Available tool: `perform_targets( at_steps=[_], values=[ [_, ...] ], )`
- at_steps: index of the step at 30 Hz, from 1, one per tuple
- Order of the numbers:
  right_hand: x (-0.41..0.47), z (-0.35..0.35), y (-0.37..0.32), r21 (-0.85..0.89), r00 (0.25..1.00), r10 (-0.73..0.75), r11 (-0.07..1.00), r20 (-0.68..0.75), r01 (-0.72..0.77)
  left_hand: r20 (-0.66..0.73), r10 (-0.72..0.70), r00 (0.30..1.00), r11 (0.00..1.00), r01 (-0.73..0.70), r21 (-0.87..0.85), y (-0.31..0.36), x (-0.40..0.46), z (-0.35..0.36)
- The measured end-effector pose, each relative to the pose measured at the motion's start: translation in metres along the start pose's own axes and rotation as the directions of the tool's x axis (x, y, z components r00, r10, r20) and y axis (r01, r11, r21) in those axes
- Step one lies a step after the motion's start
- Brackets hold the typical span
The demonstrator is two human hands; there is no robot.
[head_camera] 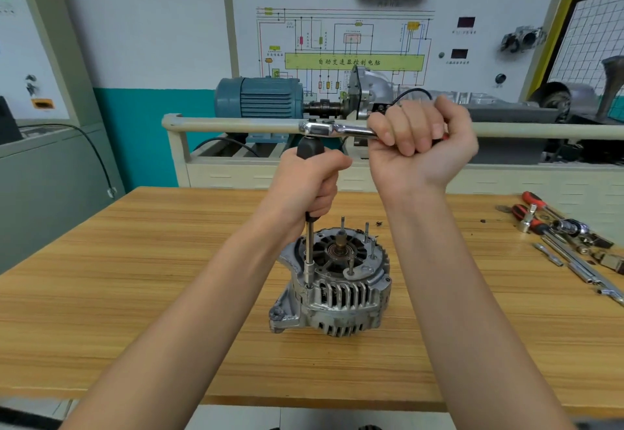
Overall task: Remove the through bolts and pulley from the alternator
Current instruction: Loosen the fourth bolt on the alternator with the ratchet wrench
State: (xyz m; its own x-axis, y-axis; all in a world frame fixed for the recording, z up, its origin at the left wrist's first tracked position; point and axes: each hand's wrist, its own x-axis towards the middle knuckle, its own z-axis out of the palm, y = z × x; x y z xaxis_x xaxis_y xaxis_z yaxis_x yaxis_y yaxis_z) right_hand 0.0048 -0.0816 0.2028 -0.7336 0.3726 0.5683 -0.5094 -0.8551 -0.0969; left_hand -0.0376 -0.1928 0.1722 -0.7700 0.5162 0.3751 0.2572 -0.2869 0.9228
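A grey alternator (pixel 337 291) stands on the wooden table (pixel 135 294) with its open end up and its shaft (pixel 341 238) showing. A long driver with a black handle (pixel 310 149) stands upright, its socket tip (pixel 309 277) seated on a through bolt at the alternator's left rim. My left hand (pixel 310 186) grips that black handle. A chrome ratchet (pixel 334 129) sits across the driver's top. My right hand (pixel 418 139) grips the ratchet's handle, palm toward me. Other thin bolts (pixel 366 230) stick up from the housing.
Loose tools lie at the table's right: red-handled screwdrivers (pixel 533 200), sockets (pixel 570 227) and extension bars (pixel 580 267). Behind the table stands a training rig with a blue motor (pixel 260 97), a cream rail (pixel 236 124) and a wiring-diagram board (pixel 344 41).
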Motion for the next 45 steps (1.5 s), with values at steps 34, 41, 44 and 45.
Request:
perform_targets(
  at_steps=[34,41,44,45],
  values=[
    [-0.034,0.016,0.020,-0.277,0.911,-0.251,0.896,0.326,0.346,-0.391,0.072,0.917,0.996,-0.047,0.073,-0.012,0.001,0.014],
    [-0.014,0.011,-0.002,-0.228,0.979,-0.084,0.965,0.187,0.127,-0.076,0.054,0.996,0.999,-0.054,0.007,-0.009,-0.002,-0.001],
    [0.004,0.002,-0.006,-0.037,0.993,0.103,0.994,0.053,-0.101,0.290,-0.012,0.957,0.994,0.042,-0.096,-0.004,-0.001,-0.015],
    [0.008,-0.003,-0.005,0.049,0.988,0.151,0.987,0.018,-0.152,0.368,-0.026,0.929,0.992,0.070,-0.107,-0.003,0.000,-0.016]
  ],
)
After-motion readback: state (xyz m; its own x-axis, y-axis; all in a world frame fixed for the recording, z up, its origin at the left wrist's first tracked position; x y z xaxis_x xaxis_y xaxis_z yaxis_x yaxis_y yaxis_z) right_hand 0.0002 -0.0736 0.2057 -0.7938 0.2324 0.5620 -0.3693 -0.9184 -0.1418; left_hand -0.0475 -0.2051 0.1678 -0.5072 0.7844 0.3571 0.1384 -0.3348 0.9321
